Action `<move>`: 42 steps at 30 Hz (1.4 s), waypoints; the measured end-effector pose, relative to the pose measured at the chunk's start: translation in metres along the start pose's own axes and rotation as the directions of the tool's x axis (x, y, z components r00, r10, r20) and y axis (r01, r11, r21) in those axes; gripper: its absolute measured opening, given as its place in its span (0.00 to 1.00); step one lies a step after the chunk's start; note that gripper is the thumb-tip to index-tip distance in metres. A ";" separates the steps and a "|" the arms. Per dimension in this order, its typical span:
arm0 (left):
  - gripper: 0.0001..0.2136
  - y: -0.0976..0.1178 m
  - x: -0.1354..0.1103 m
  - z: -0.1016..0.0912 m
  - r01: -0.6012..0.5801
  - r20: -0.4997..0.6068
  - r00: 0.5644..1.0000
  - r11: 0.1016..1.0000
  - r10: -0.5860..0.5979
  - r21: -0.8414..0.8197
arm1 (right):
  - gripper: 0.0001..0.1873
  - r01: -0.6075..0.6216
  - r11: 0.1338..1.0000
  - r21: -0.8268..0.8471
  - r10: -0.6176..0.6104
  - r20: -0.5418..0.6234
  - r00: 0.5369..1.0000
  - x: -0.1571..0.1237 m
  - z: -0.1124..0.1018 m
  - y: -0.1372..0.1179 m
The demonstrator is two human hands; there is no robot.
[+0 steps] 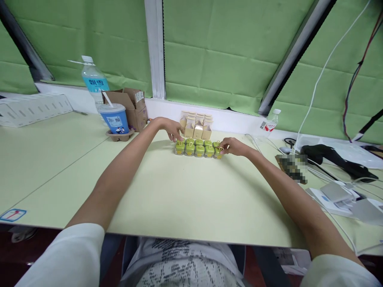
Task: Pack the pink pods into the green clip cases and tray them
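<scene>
Several small green jars (199, 148) with looped lids stand in two tight rows near the far edge of the pale green table (179, 199). My left hand (171, 128) reaches to the left end of the rows, fingers curled down onto the back-left jar. My right hand (232, 146) is at the right end, fingers pinched on the rightmost green jar (218, 152). Directly behind the jars stand several small cream cartons (196, 125).
At the back left are a blue paper cup (115, 118) in a holder, an open cardboard box (133, 107) and a water bottle (93, 81). Another bottle (271, 123), white cables, a black object (335, 157) and flat white boxes (341, 197) crowd the right side.
</scene>
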State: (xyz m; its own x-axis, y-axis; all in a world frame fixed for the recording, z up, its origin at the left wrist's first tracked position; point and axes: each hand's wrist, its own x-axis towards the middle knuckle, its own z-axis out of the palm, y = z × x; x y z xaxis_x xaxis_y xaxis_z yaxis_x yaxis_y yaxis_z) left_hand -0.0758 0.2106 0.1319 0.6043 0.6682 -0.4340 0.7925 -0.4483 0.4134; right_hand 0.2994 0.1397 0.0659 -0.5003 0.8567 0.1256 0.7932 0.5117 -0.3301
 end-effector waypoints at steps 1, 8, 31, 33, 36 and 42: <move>0.61 0.001 -0.001 0.000 0.001 -0.006 1.000 1.000 0.000 0.019 | 0.11 0.006 1.000 0.007 -0.006 -0.005 1.000 -0.001 -0.001 -0.001; 0.54 0.009 -0.006 0.002 -0.067 -0.153 0.984 0.985 0.091 0.158 | 0.30 0.011 0.999 0.039 0.000 -0.266 0.964 -0.009 -0.020 -0.011; 0.57 0.005 0.049 0.084 -0.263 -0.474 0.789 0.913 0.389 0.312 | 0.61 0.183 0.950 -0.253 -0.200 -0.044 0.979 0.040 0.039 -0.020; 0.53 0.010 0.052 0.088 -0.251 -0.481 0.788 0.915 0.383 0.318 | 0.54 0.190 0.953 -0.237 -0.203 -0.029 0.979 0.044 0.043 -0.024; 0.50 0.013 0.054 0.092 -0.248 -0.520 0.767 0.921 0.376 0.301 | 0.49 0.197 0.956 -0.217 -0.210 -0.037 0.977 0.045 0.047 -0.027; 0.47 0.011 0.058 0.091 -0.248 -0.567 0.749 0.939 0.343 0.239 | 0.50 0.202 0.963 -0.177 -0.215 -0.056 0.975 0.045 0.047 -0.026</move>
State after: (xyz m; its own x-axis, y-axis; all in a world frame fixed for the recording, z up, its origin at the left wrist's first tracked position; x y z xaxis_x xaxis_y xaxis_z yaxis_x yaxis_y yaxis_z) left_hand -0.0247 0.1905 0.0386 0.6782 0.6835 0.2700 0.6134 -0.7288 0.3043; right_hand 0.2399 0.1620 0.0361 -0.6388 0.7289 0.2461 0.7244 0.6777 -0.1268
